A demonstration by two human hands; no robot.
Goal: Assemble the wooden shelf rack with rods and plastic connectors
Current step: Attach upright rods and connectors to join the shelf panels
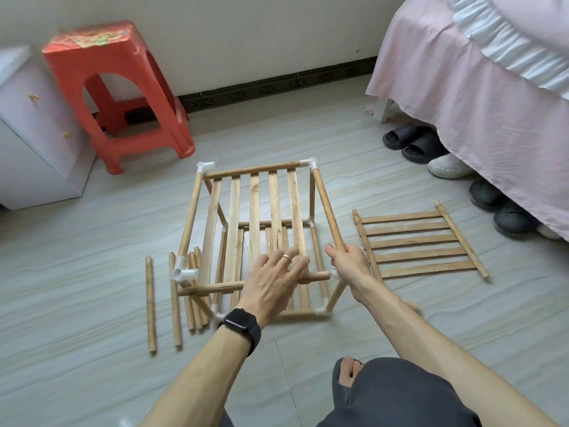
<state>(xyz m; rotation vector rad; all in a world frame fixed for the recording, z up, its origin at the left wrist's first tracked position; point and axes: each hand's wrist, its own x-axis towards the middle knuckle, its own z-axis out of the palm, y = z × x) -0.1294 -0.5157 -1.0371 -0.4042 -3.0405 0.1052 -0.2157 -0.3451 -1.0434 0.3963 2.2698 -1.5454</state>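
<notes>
The half-built wooden rack (pixel 255 211) stands on the floor, its slatted shelves joined by rods and white plastic connectors (pixel 309 164). My right hand (pixel 349 261) grips the near end of the rack's upper right rod (pixel 326 204). With fingers spread, my left hand (pixel 277 277) lies over the near end of the top slatted shelf and its front rod (pixel 209 289), holding nothing. A white connector (pixel 183 269) sits at the near left corner. Several loose rods (pixel 151 303) lie on the floor to the left. A spare slatted panel (pixel 418 243) lies flat to the right.
A red plastic stool (pixel 114 90) and a white cabinet (pixel 34 137) stand at the back left. A bed with a pink skirt (pixel 480 97) fills the right, with slippers and shoes (pixel 412 143) under its edge. My knee and bare foot (pixel 349 369) are at the bottom.
</notes>
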